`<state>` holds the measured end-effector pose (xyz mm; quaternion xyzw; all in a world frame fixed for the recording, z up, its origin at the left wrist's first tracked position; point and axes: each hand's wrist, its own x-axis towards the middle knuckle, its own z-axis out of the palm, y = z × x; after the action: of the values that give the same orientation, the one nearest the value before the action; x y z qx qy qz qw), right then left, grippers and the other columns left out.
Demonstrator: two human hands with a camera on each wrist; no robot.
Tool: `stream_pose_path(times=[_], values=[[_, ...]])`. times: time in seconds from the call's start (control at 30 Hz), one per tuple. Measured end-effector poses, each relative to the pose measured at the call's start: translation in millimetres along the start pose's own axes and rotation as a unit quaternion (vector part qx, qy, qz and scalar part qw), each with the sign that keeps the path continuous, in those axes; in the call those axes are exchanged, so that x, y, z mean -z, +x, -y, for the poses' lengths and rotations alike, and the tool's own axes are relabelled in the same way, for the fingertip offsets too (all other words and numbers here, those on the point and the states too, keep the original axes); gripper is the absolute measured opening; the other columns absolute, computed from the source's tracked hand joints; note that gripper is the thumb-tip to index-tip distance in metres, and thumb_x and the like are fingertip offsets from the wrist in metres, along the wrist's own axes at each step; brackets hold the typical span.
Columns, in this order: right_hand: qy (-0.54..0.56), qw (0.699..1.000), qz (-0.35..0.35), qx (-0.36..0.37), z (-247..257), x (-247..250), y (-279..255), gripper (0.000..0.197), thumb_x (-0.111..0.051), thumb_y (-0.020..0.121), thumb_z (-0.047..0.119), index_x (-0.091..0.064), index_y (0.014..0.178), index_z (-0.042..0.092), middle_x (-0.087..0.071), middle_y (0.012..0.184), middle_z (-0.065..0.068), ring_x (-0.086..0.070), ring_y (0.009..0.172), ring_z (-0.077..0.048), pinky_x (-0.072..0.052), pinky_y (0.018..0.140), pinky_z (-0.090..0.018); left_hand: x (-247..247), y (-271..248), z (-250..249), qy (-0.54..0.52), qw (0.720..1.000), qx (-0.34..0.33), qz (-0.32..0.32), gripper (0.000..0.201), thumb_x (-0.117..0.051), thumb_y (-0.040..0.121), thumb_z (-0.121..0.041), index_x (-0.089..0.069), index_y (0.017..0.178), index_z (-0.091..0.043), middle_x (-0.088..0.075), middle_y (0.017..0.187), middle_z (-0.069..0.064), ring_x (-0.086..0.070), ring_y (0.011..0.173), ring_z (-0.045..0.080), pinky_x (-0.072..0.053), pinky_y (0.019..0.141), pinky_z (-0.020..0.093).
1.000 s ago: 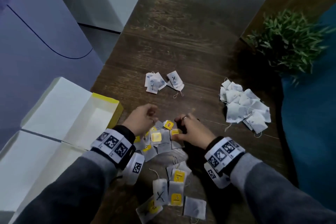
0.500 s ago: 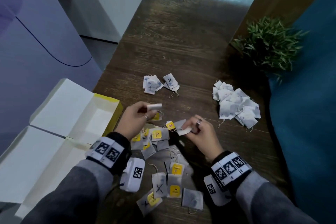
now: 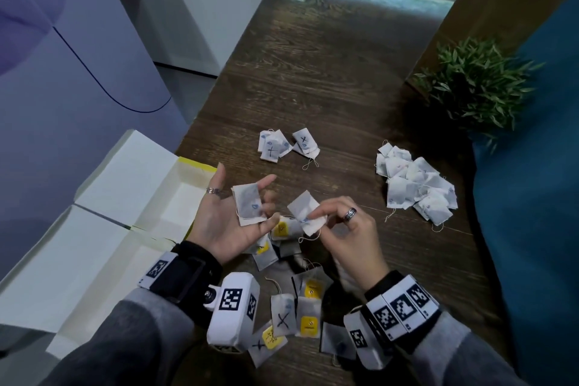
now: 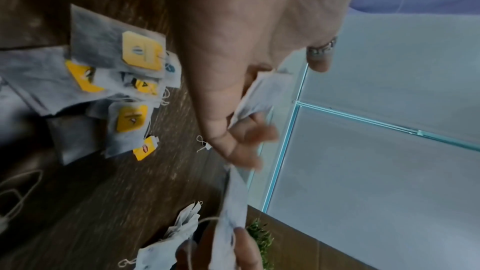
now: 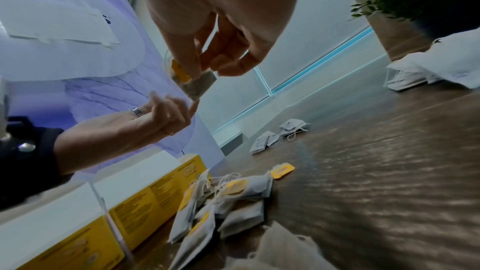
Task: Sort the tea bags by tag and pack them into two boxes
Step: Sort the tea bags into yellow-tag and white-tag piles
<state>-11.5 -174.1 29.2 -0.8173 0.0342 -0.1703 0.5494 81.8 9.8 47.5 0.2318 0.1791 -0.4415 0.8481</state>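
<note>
Above the dark wooden table (image 3: 329,78), the left hand (image 3: 228,222) lies palm up with its fingers loosely spread, and one tea bag (image 3: 249,204) with a small blue mark rests flat across those fingers, unclasped. Just beside it, the right hand (image 3: 347,229) pinches a second tea bag (image 3: 305,211) between thumb and fingertips; a thread hangs from that bag, and the right wrist view shows a yellow tag against it.

Taking the table's near edge as the landmark: directly under the hands and toward that edge lies a loose heap of unsorted tea bags (image 3: 300,307), many with yellow tags, a few inked with an X. Farther from the edge, beyond the hands, sits a small cluster of bags marked with crosses (image 3: 286,146). Farther still and to the right, near a green potted plant (image 3: 476,84), lies a larger pile of white tea bags (image 3: 416,185).

To the left of the near edge stand two open boxes (image 3: 131,197), white inside with yellow outer walls, side by side and touching the table's side.
</note>
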Motion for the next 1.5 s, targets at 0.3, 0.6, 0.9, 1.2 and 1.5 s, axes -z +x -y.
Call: stream_pose_path(times=[0.3,0.6,0.9,1.2,1.5], values=[[0.03,1.0,0.007,-0.006,9.7,-11.4,6.2,0.032,-0.066,0.076,-0.003,-0.07,0.089,0.025,-0.065,0.096,0.011,-0.062,0.093,-0.011,-0.049,0.078,-0.024,0.2,-2.0,4.8,0.047,0.997,0.038,0.039,0.08,-0.074,0.071,-0.039,-0.046,0.134,0.001,-0.051,0.136,0.024,-0.052,0.124,0.034,-0.05,0.095,0.044],[0.013,0.991,0.054,-0.123,-9.4,-15.6,21.5,0.029,-0.058,0.087,0.006,-0.063,0.087,0.034,-0.055,0.102,0.004,-0.054,0.091,-0.001,-0.04,0.079,-0.013,4.8,4.5,4.4,0.145,0.988,-0.035,-0.036,0.024,-0.058,0.077,-0.008,-0.059,0.101,-0.004,-0.068,0.114,0.018,-0.067,0.103,0.03,-0.057,0.082,0.04],[-0.307,0.882,0.316,-0.166,-65.8,-41.0,39.4,0.038,-0.072,0.076,0.035,-0.061,0.106,0.015,-0.044,0.118,0.0,-0.036,0.112,-0.018,-0.037,0.097,-0.033,22.9,-6.7,-6.3,0.093,0.99,-0.02,-0.1,0.028,-0.05,0.084,-0.008,-0.06,0.11,-0.009,-0.072,0.096,0.018,-0.07,0.088,0.037,-0.056,0.068,0.058],[-0.092,0.995,0.047,0.002,-38.0,-12.5,22.4,0.029,-0.063,0.07,-0.015,-0.06,0.062,0.013,-0.052,0.075,-0.002,-0.044,0.061,-0.001,-0.032,0.062,-0.011,29.1,-5.5,-3.8,0.169,0.982,0.015,-0.08,0.028,-0.041,0.092,0.001,-0.055,0.111,-0.012,-0.07,0.111,0.015,-0.069,0.095,0.035,-0.058,0.069,0.05],[-0.098,0.982,0.1,0.131,-13.2,-28.4,1.6,0.018,-0.064,0.077,0.002,-0.069,0.078,0.02,-0.06,0.081,0.004,-0.052,0.08,-0.009,-0.039,0.077,-0.015,6.7,1.3,20.7,0.261,0.963,0.022,-0.07,0.028,-0.054,0.086,-0.003,-0.055,0.113,-0.011,-0.068,0.098,0.014,-0.068,0.084,0.026,-0.06,0.067,0.043]])
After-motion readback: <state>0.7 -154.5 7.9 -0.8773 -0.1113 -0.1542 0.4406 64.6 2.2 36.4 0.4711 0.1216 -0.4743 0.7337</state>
